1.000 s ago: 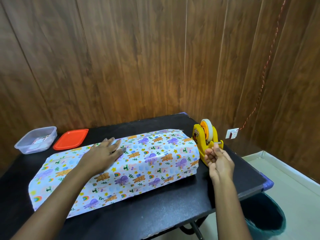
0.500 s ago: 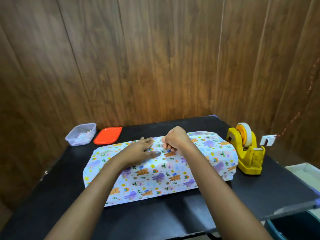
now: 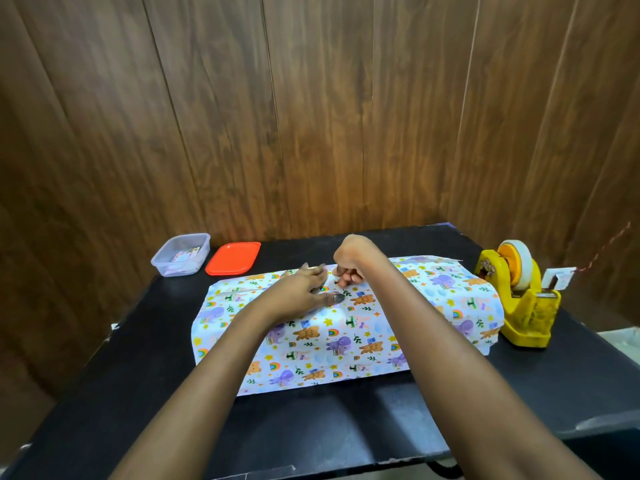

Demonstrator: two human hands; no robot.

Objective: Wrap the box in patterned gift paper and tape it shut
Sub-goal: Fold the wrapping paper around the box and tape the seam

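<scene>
I logged the left grip [image 3: 304,292] opened flat, fingers straight, pressing the gift paper [image 3: 433,296] onto the box [image 3: 346,341], which lay lengthwise on the worktop [image 3: 346,427] directly beneath both grips. The right grip [image 3: 349,261], just right of the left, had its fingers curled down against the paper; whether they pinched anything could not be determined. The tape dispenser [image 3: 519,296] stood well to its right.

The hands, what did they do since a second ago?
The right hand left the tape dispenser and moved left onto the gift paper, fingers curled, beside the left hand. The left hand stayed flat on the paper; dispenser, tub and lid stayed put.
</scene>
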